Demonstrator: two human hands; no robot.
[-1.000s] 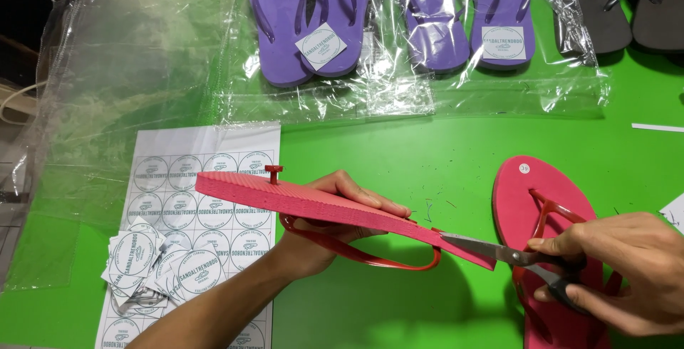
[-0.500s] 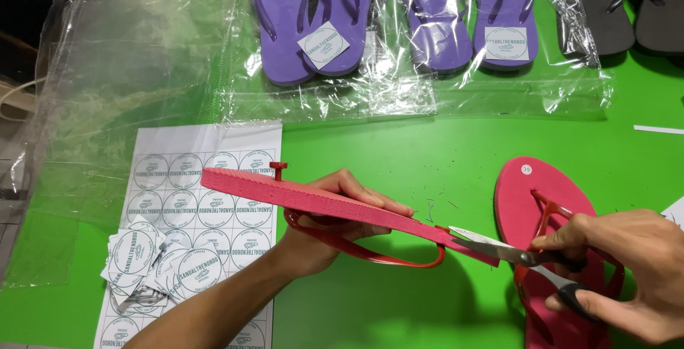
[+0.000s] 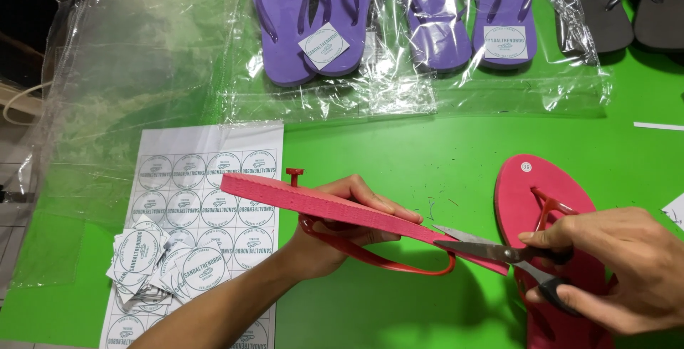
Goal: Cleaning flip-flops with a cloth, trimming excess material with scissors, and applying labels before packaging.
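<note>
My left hand (image 3: 342, 231) grips a pink flip-flop (image 3: 313, 205) by its middle, holding it on edge above the green table with its red strap (image 3: 385, 262) hanging below. My right hand (image 3: 613, 267) holds black-handled scissors (image 3: 499, 249), whose blades (image 3: 463, 242) are slightly apart at the heel end of that sole. The matching pink flip-flop (image 3: 548, 199) lies flat on the table beneath my right hand, partly hidden by it.
A sheet of round printed labels (image 3: 206, 185) and a pile of cut-out labels (image 3: 153, 263) lie at left. Clear plastic bags (image 3: 142, 64) and bagged purple flip-flops (image 3: 399, 21) lie at the back, dark grey ones (image 3: 620, 7) at far right. The green table (image 3: 399, 149) shows between them.
The scissors have slid a little further left along the heel end of the held flip-flop. My left hand keeps the sole almost still.
</note>
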